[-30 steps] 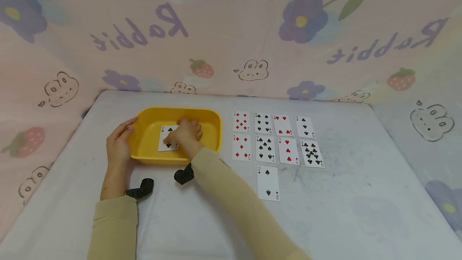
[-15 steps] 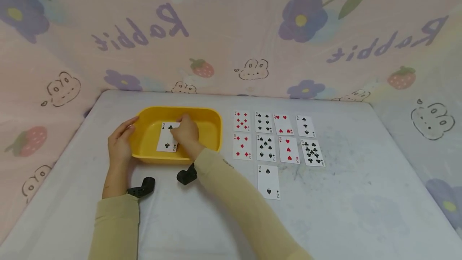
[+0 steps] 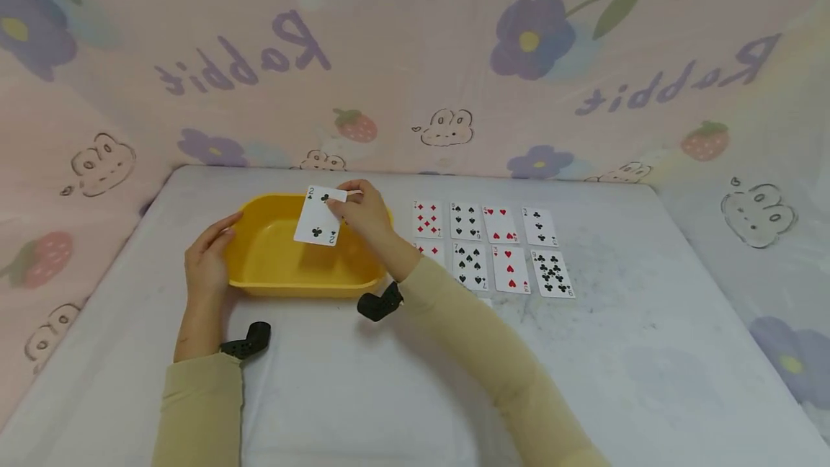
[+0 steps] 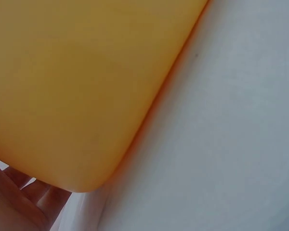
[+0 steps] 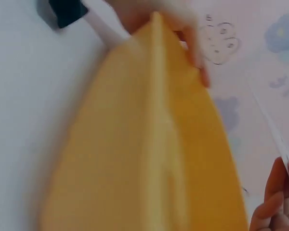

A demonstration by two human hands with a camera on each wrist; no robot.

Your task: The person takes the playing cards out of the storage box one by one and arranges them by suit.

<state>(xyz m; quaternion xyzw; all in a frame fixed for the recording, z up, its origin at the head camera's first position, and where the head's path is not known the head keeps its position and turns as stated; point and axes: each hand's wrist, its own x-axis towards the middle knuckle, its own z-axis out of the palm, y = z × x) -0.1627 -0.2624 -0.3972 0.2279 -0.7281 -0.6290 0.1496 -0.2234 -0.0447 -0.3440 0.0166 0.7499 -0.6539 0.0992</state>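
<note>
My right hand (image 3: pixel 369 211) pinches a playing card, the two of clubs (image 3: pixel 317 228), near its upper right corner, thumb on the face. The card is held up tilted over the yellow plastic bin (image 3: pixel 305 288), face toward the head camera. In the right wrist view the card (image 5: pixel 274 127) appears edge-on between thumb and fingers. My left hand (image 3: pixel 209 258) rests against the bin's left end, fairly straight fingers along the outside at the rim. The left wrist view shows the bin's wall (image 4: pixel 86 96) with part of that hand (image 4: pixel 24 202) at its lower corner.
Right of the bin, face-up cards lie in two rows, among them the seven of diamonds (image 3: pixel 427 220), seven of spades (image 3: pixel 470 266) and nine of clubs (image 3: pixel 553 274). My right sleeve (image 3: pixel 480 337) covers most of another card below them. A printed fabric backdrop (image 3: pixel 402 56) rises behind the table.
My right hand has lifted the two of clubs off the bin's floor, up and to the right. The left hand stays at the bin's left end.
</note>
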